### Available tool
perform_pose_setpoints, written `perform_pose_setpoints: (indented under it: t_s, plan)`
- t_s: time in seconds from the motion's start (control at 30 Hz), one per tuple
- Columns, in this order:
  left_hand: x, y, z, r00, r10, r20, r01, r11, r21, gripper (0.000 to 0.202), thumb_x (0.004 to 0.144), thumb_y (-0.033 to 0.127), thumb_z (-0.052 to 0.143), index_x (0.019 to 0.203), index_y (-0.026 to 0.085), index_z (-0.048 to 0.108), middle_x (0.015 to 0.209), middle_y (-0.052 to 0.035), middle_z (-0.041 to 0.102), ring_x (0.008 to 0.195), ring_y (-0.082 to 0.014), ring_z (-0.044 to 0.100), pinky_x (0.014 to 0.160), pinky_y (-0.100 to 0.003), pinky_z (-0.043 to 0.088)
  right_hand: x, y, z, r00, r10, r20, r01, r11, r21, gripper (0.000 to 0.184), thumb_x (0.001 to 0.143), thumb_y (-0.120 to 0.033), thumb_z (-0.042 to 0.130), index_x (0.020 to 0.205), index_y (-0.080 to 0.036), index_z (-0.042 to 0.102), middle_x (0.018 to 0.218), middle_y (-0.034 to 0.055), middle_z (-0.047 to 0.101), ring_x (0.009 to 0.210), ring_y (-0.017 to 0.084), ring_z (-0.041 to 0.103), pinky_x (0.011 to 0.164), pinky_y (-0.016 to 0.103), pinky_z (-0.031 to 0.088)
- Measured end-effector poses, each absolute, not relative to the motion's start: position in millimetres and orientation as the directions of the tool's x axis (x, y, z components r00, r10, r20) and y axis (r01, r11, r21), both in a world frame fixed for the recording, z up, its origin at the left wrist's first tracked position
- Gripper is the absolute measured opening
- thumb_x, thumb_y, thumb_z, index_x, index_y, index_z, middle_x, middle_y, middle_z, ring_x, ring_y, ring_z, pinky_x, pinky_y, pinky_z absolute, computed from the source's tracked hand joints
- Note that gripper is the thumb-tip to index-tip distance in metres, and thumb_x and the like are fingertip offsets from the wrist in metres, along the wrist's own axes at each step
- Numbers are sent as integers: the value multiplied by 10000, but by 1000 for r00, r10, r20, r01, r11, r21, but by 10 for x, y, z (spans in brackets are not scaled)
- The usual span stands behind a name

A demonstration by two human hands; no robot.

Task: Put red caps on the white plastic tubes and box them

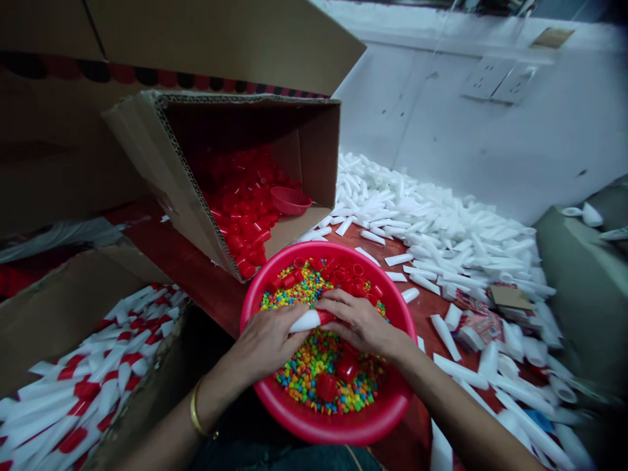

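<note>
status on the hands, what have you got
Left hand and right hand on white tube, red end showing. Held over red basin of colored candies. Nothing blocking the hands.

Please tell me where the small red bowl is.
Head view: the small red bowl lies in the tilted cardboard box, right of the red caps.

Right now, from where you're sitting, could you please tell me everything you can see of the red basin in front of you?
The red basin looks like glossy plastic, round and fairly shallow, with a broad rim. It sits low in front of the person and holds a heap of tiny multicoloured pieces and scattered red caps. The left hand and right hand hold a white tube over the heap, inside the rim.
</note>
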State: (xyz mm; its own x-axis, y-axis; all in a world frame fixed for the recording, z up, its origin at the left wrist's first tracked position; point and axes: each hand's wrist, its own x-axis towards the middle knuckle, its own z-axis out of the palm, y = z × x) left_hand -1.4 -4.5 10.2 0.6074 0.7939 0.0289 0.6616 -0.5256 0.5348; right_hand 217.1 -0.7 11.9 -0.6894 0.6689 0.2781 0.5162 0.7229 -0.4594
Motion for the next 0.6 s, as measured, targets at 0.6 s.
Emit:
perform_pose_setpoints:
  t_s: [0.6]
  plan:
    - [-15,-68,86,607,785,125,649,-580,493,150,876,323,469,973,219,516,890,5,655,825,-182,628,631,-264,422,2027,-66,93,-551,822,143,667,537,-516,322,910,-438,352,933,-161,514,807,67,586,683,182,538,604,286,381]
